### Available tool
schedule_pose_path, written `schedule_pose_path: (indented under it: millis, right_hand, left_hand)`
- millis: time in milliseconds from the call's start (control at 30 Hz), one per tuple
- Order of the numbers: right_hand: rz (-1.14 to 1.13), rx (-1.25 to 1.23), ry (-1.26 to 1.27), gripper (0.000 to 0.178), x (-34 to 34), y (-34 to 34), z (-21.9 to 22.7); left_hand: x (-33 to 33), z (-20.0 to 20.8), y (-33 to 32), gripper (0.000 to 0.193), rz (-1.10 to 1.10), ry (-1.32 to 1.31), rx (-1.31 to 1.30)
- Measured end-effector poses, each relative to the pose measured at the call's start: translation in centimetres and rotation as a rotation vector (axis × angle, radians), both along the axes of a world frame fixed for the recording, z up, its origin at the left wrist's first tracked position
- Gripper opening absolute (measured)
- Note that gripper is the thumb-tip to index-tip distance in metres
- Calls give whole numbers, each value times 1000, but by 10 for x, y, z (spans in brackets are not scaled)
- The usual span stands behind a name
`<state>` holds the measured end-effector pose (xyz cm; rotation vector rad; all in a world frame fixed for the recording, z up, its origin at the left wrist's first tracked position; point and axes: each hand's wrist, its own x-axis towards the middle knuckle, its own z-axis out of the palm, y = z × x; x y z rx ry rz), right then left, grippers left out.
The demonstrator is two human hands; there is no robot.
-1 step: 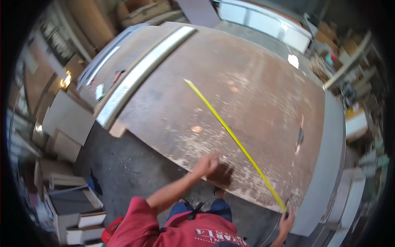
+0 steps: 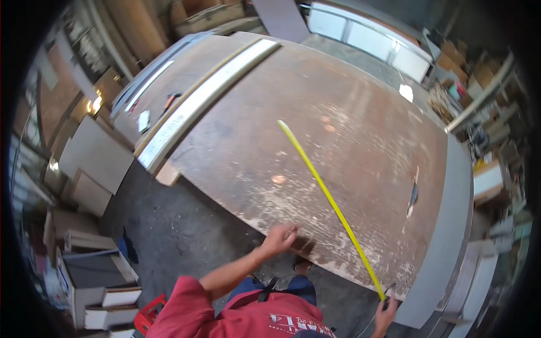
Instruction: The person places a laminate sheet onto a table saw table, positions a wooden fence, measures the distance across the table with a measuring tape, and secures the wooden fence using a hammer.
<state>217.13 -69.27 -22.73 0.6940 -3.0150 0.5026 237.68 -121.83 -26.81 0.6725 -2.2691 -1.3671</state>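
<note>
My right hand (image 2: pixel 385 316) is closed around a dark tape measure case, mostly hidden by the fingers, at the near right edge of a brown worktable (image 2: pixel 236 135). From it a yellow tape blade (image 2: pixel 329 203) runs out stiffly, slanting over the worn top toward the far left. The blade's free end is near the middle of the table, touching no hand. My left hand (image 2: pixel 280 237) hovers by the near edge with its fingers curled together. Whatever they pinch, if anything, is too small to make out.
A long pale-topped board (image 2: pixel 208 96) lies across the table's left part. Beyond it are an orange-and-black tool (image 2: pixel 171 101) and a phone-like object (image 2: pixel 144 121). A dark slim tool (image 2: pixel 414 194) rests at right, beside a grey panel (image 2: pixel 437 236). Boxes (image 2: pixel 101 276) stand at lower left.
The tape's free end has shifted right and slightly nearer over the table. My right hand has drawn a little toward me with the case. My left hand has also come slightly nearer, still curled.
</note>
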Motion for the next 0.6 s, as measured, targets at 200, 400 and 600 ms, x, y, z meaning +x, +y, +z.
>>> schedule_pose_path:
  millis: [200,400,600]
  right_hand:
    - [-308,97,-116,71,126,-156,60]
    - [-350,42,122,80,107,-240,-3]
    - [-42,30,-99,79,147,-420,33]
  left_hand:
    - [310,-93,79,36,496,-386,606]
    - [449,-100,-26,35,1020,-78,747]
    - [441,-4,-208,51,1142,347,845]
